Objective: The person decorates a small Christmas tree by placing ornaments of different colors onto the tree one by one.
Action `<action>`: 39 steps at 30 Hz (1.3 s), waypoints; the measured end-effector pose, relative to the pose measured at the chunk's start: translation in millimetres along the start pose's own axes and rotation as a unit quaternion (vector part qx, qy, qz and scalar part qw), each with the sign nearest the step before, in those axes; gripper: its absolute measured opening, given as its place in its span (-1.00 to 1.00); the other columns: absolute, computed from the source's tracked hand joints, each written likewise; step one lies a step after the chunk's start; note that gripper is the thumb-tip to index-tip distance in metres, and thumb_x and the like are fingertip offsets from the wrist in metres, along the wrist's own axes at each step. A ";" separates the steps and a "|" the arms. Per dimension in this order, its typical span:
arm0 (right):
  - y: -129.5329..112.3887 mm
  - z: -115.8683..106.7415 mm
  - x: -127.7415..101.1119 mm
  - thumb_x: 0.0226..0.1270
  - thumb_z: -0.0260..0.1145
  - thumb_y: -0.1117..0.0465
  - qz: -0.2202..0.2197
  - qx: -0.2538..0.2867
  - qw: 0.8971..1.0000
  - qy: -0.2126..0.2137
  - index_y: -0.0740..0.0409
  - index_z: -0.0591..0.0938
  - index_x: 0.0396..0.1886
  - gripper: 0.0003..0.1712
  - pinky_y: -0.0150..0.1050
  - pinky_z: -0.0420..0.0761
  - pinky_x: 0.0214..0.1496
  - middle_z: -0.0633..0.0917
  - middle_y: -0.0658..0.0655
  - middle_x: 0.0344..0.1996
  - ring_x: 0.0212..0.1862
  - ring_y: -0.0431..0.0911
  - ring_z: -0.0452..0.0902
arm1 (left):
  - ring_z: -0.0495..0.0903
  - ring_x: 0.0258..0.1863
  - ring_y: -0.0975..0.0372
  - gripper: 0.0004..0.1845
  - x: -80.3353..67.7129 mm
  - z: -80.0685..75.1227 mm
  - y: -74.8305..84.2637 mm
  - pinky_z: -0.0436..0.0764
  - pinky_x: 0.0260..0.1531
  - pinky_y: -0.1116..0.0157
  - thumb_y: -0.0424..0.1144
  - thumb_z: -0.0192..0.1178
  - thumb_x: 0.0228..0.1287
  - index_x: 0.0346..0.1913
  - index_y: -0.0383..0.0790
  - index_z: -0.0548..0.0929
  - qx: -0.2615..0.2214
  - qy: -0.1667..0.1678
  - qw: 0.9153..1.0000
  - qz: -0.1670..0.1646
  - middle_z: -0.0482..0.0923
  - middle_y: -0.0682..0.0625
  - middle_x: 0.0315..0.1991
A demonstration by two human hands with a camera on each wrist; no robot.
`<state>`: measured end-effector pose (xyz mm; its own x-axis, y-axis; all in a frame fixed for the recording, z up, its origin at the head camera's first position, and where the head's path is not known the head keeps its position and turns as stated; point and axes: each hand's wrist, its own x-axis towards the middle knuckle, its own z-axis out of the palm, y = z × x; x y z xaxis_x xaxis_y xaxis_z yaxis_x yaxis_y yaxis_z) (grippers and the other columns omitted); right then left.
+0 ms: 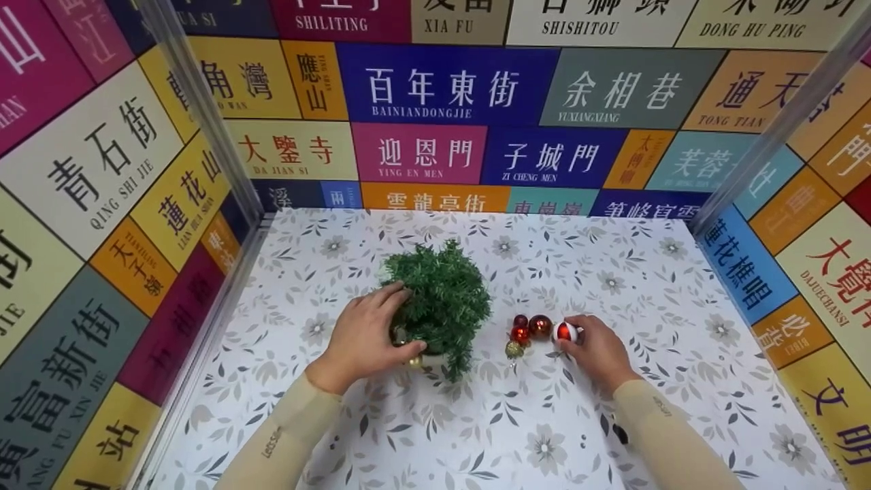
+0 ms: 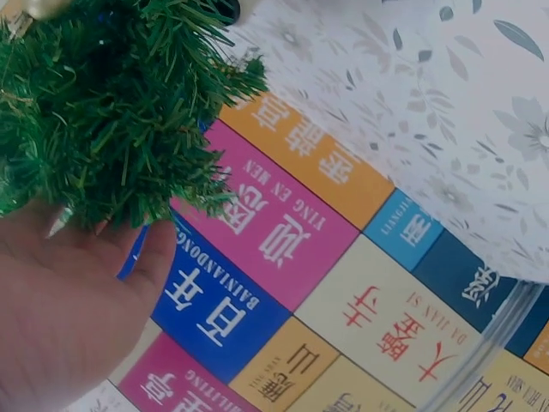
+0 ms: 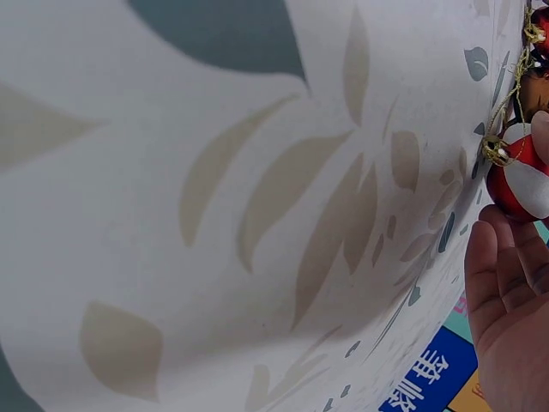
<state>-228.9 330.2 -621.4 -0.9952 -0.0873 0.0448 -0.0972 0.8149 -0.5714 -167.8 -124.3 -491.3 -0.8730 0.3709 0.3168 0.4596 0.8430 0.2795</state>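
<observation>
A small green artificial Christmas tree stands near the middle of the table, its top leaning right. My left hand grips its left side, thumb in front and fingertips partly hidden in the foliage. A gold ball shows just below that thumb. In the left wrist view, the left hand reaches up to the tree's needles. My right hand pinches a red and white bauble between thumb and fingers. Its gold hanging loop shows in the right wrist view.
Just left of the held bauble lie several more: a large shiny red one, smaller red ones and a glittery gold one. The white table has a leaf pattern. Sign-printed walls enclose its back and sides.
</observation>
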 end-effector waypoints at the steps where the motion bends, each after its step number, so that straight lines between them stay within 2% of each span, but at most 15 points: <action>1: 0.1 0.2 -0.2 0.18 0.52 0.02 0.000 0.001 1.000 -0.001 0.05 0.57 0.24 -0.36 -0.03 0.48 0.01 0.58 0.08 -0.03 -0.13 0.01 0.52 | 0.40 0.31 -0.01 -0.05 0.3 -0.7 -1.2 0.38 0.19 -0.11 0.43 0.21 0.08 0.42 -0.12 0.42 -0.001 -0.004 1.000 0.001 0.30 -0.08 0.44; 13: 0.4 1.5 -0.8 0.19 0.52 0.02 0.002 -0.010 1.000 -0.003 0.10 0.56 0.24 -0.36 -0.03 0.47 -0.04 0.57 0.12 -0.03 -0.16 0.00 0.49 | 0.40 0.31 -0.02 -0.05 3.9 -10.0 -11.4 0.33 0.25 -0.07 0.38 0.25 0.06 0.47 -0.05 0.36 -0.033 -0.048 0.998 0.020 0.27 -0.04 0.46; 18: 0.0 2.1 -1.7 0.19 0.52 0.02 0.009 0.000 1.000 -0.003 0.07 0.56 0.24 -0.36 0.00 0.46 0.08 0.57 0.11 0.04 -0.08 0.01 0.50 | 0.39 0.32 -0.01 -0.04 5.8 -13.1 -14.7 0.33 0.26 -0.08 0.36 0.26 0.05 0.48 -0.04 0.36 -0.042 -0.063 0.997 0.024 0.26 -0.02 0.48; 28: 1.2 1.7 -1.5 0.19 0.52 0.03 0.006 0.003 1.000 0.001 0.08 0.56 0.24 -0.36 0.05 0.45 0.13 0.57 0.15 0.09 0.01 0.06 0.52 | 0.37 0.34 0.01 -0.10 11.5 -17.7 -18.7 0.35 0.25 -0.08 0.23 0.31 0.05 0.47 -0.04 0.38 -0.050 -0.080 0.995 0.029 0.25 0.00 0.48; 33: 2.3 1.6 -1.1 0.18 0.53 0.03 0.004 0.006 1.000 0.002 0.09 0.56 0.25 -0.35 0.08 0.44 0.16 0.57 0.17 0.10 0.02 0.08 0.52 | 0.35 0.36 0.02 -0.10 11.5 -18.2 -19.7 0.31 0.28 -0.08 0.24 0.29 0.06 0.48 -0.01 0.36 -0.052 -0.085 0.995 0.025 0.23 0.02 0.49; 39: 3.8 2.3 0.8 0.19 0.53 0.07 -0.015 -0.006 1.000 0.008 0.12 0.58 0.22 -0.38 -0.02 0.48 -0.01 0.60 0.14 -0.02 -0.13 0.01 0.52 | 0.34 0.36 0.00 -0.10 9.4 -17.0 -20.1 0.29 0.29 -0.10 0.23 0.31 0.06 0.48 0.00 0.37 -0.059 -0.077 0.995 0.025 0.23 0.01 0.49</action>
<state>-230.1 331.9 -625.4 -0.9919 -0.1028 0.0752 -0.1273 0.8190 -0.5594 -182.4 -144.4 -478.5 -0.8593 0.4737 0.1930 0.5107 0.7737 0.3750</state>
